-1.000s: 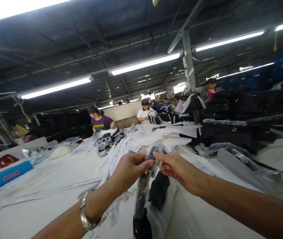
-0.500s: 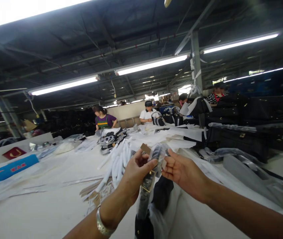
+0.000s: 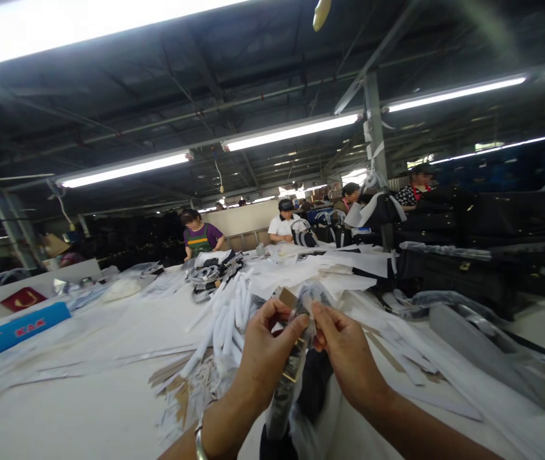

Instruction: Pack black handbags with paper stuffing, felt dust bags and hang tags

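Note:
A dark strap point(image 3: 279, 402) in clear plastic film, with a gold-coloured buckle, rises from a black item at the bottom centre. My left hand point(image 3: 269, 348) pinches its upper part beside a small brown card piece point(image 3: 287, 298). The fingers of my right hand point(image 3: 346, 348) are closed at the plastic wrapping near the strap's curved top, close to my left fingertips. Exactly what lies between the right fingertips is too small to tell. A silver bracelet point(image 3: 200, 439) is on my left wrist.
White foam tubes point(image 3: 227, 326) and paper strips lie left of my hands on the white table point(image 3: 85, 409). Farther left are a blue box point(image 3: 20, 329) and a red item point(image 3: 23, 298). Black bags point(image 3: 454, 275) stand right. Several people are across the table.
My right hand has moved inward and its spread fingers have closed near my left fingertips. My left hand still grips the strap. The view has shifted slightly.

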`<control>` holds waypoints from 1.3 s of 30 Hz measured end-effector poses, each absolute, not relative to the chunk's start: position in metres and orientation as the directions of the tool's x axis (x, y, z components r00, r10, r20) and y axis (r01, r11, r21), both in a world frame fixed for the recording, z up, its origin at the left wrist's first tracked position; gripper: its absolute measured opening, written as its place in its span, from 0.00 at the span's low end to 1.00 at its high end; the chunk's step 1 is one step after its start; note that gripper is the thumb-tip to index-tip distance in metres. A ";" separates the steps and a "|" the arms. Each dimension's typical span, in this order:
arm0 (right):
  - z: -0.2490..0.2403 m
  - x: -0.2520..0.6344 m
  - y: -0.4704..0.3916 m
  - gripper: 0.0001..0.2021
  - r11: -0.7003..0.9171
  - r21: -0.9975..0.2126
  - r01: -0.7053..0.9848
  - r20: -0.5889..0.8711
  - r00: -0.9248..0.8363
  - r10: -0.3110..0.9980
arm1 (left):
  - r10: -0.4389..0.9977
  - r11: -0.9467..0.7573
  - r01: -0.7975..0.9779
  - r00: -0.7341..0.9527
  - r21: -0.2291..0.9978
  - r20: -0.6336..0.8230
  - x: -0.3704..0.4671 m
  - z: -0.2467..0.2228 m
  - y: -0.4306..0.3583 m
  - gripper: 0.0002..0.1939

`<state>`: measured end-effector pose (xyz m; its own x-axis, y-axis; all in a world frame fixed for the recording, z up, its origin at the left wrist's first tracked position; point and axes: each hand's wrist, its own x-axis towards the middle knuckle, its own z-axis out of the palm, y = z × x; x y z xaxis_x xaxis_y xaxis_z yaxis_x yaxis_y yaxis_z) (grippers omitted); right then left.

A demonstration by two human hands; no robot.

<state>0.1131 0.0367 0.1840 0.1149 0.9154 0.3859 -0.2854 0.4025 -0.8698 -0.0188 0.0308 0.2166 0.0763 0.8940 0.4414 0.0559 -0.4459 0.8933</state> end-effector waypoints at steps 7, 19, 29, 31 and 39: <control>0.184 0.112 0.043 0.22 0.437 -0.881 -0.181 0.430 0.077 0.899 | 0.876 -0.481 0.166 0.052 0.861 0.480 -0.022 0.216 0.036 0.14; 0.197 0.108 0.029 0.23 0.389 -0.903 -0.185 0.369 0.130 0.920 | 0.728 -0.658 0.442 0.167 0.610 0.665 -0.023 0.239 0.012 0.07; 0.196 0.105 0.030 0.21 0.336 -0.876 -0.347 0.338 0.058 0.939 | 0.612 -0.590 0.776 0.249 0.223 0.751 -0.028 0.224 0.008 0.18; 0.198 0.104 0.030 0.20 0.304 -0.867 -0.395 0.315 0.039 0.948 | 0.643 -0.557 0.803 0.255 0.212 0.722 -0.021 0.216 0.005 0.22; 0.202 0.108 0.022 0.18 0.263 -0.855 -0.447 0.365 -0.158 0.918 | 0.697 -0.515 0.795 0.171 0.321 0.696 -0.007 0.198 0.008 0.29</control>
